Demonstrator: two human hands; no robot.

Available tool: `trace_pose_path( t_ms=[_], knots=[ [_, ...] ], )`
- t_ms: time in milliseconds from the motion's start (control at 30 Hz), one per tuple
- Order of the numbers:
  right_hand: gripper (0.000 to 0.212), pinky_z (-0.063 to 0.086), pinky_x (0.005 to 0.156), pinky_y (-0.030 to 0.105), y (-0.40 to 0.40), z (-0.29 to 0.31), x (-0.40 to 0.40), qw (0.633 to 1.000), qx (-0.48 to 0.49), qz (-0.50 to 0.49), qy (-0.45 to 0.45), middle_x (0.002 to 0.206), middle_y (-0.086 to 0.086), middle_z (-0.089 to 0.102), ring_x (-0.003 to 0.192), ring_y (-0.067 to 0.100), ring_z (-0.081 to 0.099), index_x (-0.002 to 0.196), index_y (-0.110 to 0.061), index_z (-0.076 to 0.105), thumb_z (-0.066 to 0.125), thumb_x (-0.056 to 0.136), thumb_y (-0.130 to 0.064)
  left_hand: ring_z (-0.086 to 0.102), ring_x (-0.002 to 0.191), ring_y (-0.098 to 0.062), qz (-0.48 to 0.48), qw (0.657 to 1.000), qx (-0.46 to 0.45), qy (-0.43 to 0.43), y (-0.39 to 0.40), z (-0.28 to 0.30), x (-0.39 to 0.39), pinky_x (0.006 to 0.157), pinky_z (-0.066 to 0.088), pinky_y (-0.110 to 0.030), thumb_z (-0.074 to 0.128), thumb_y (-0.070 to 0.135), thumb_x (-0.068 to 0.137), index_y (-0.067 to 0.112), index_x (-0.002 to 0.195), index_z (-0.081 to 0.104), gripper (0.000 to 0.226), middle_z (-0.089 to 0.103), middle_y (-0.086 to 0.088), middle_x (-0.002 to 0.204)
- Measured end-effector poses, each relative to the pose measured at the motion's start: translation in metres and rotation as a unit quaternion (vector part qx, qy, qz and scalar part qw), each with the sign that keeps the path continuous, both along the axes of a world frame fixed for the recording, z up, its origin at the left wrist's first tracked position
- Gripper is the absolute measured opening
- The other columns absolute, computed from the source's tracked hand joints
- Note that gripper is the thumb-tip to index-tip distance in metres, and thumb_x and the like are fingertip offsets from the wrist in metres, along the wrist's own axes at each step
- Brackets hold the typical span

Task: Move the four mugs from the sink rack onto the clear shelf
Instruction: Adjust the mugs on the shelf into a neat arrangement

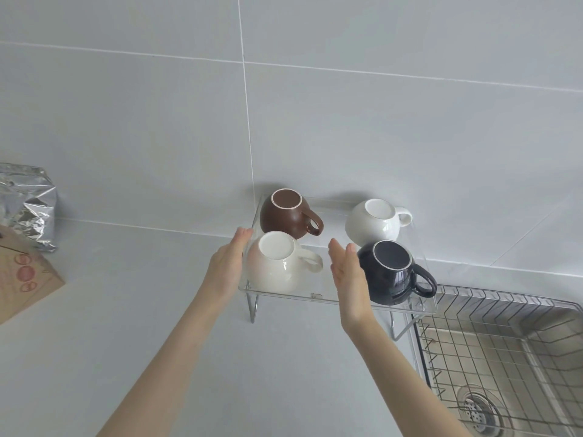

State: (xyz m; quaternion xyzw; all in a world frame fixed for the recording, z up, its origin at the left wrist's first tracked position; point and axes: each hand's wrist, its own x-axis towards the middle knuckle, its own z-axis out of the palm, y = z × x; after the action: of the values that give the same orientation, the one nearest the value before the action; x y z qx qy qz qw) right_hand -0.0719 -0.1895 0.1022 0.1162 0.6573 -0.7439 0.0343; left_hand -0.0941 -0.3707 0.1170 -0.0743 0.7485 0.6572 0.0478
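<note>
Several mugs stand upside down on the clear shelf (328,298): a brown mug (284,217) at the back left, a white mug (372,223) at the back right, a cream mug (277,266) at the front left and a dark navy mug (391,272) at the front right. My left hand (228,266) is flat and open against the cream mug's left side. My right hand (348,272) is open with fingers together, between the cream mug's handle and the navy mug. Neither hand grips anything.
A wire sink rack (492,339) lies over the steel sink (479,408) at the lower right, with no mugs on it. A crumpled foil bag (30,203) and a brown paper box (25,275) stand at the left on the grey counter. Tiled wall behind.
</note>
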Motion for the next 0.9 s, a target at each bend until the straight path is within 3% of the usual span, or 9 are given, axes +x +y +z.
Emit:
trace_pose_path(
  t_ms=[67,167,233,300,367,467,600,733,900],
  knots=[
    [0.054,0.012,0.119,0.034,0.001,0.003,-0.014,1.000,-0.011,0.000,-0.023,0.154,-0.007,0.025,0.142,0.012,0.021,0.140,-0.025,0.030,0.020,0.094,-0.050,0.036,0.131,-0.012,-0.004,1.000,-0.011,0.013,-0.002,0.006,-0.018,0.105,0.021,-0.025,0.023,0.055,0.088,0.036,0.124,0.047,0.047,0.042,0.005,0.142],
    [0.055,0.009,0.119,0.031,-0.003,0.012,-0.029,0.999,-0.006,0.036,-0.030,0.154,-0.011,0.018,0.138,0.001,0.025,0.142,-0.025,0.023,0.016,0.094,-0.050,0.023,0.141,-0.016,-0.023,1.000,-0.006,0.006,0.003,0.015,-0.050,0.112,0.014,-0.026,0.016,0.045,0.094,0.019,0.138,0.033,0.054,0.029,0.004,0.151],
    [0.045,0.012,0.112,0.025,-0.008,0.016,-0.033,0.998,0.009,0.055,-0.006,0.145,-0.017,0.023,0.102,-0.026,0.045,0.138,-0.032,0.023,0.012,0.096,-0.044,0.022,0.141,-0.014,-0.028,0.999,-0.026,0.008,0.008,0.015,-0.066,0.110,0.014,-0.024,0.017,0.048,0.093,0.020,0.139,0.033,0.056,0.028,0.004,0.152],
    [0.034,0.014,0.103,0.022,-0.012,0.018,-0.035,0.997,0.023,0.068,0.001,0.131,-0.020,0.026,0.065,-0.033,0.047,0.127,-0.040,0.024,0.009,0.097,-0.041,0.024,0.140,-0.011,-0.040,0.998,-0.044,0.003,0.013,0.010,-0.074,0.106,0.015,-0.022,0.019,0.053,0.091,0.021,0.138,0.035,0.059,0.029,0.003,0.152],
    [0.041,0.015,0.102,0.022,-0.010,0.011,-0.040,0.997,0.023,0.069,0.001,0.138,-0.020,0.026,0.083,-0.030,0.047,0.132,-0.040,0.027,0.009,0.096,-0.045,0.024,0.139,-0.009,-0.049,0.998,-0.038,-0.003,0.015,0.004,-0.075,0.106,0.015,-0.020,0.019,0.054,0.091,0.020,0.138,0.036,0.060,0.029,0.004,0.151],
    [0.054,0.012,0.108,0.025,-0.006,0.002,-0.052,0.997,0.016,0.071,-0.029,0.148,-0.016,0.025,0.130,-0.004,0.020,0.139,-0.033,0.029,0.011,0.093,-0.054,0.024,0.139,-0.007,-0.045,0.999,-0.021,-0.001,0.016,0.000,-0.073,0.107,0.014,-0.020,0.017,0.054,0.091,0.021,0.138,0.036,0.060,0.030,0.006,0.151],
    [0.043,0.014,0.103,0.023,-0.006,0.004,-0.064,0.998,0.016,0.061,-0.022,0.130,-0.022,0.032,0.124,-0.001,0.020,0.126,-0.044,0.037,0.010,0.093,-0.052,0.024,0.139,-0.009,-0.030,0.999,-0.016,-0.006,0.016,-0.001,-0.066,0.108,0.013,-0.022,0.016,0.054,0.091,0.022,0.136,0.037,0.060,0.030,0.007,0.151],
    [0.060,0.006,0.115,0.030,-0.006,0.004,-0.074,0.998,0.026,0.059,-0.017,0.152,-0.012,0.027,0.142,0.006,0.012,0.139,-0.031,0.034,0.008,0.091,-0.056,0.022,0.139,-0.006,-0.036,0.999,-0.016,-0.009,0.018,-0.002,-0.060,0.110,0.013,-0.024,0.015,0.056,0.090,0.023,0.137,0.036,0.061,0.028,0.010,0.151],
    [0.059,0.007,0.107,0.026,-0.007,0.005,-0.076,0.998,0.026,0.044,-0.022,0.152,-0.009,0.025,0.143,0.009,0.011,0.139,-0.029,0.033,0.010,0.092,-0.056,0.021,0.139,-0.006,-0.035,0.999,-0.019,-0.011,0.020,0.000,-0.057,0.113,0.012,-0.026,0.014,0.057,0.089,0.022,0.137,0.036,0.064,0.027,0.009,0.152]
  ],
)
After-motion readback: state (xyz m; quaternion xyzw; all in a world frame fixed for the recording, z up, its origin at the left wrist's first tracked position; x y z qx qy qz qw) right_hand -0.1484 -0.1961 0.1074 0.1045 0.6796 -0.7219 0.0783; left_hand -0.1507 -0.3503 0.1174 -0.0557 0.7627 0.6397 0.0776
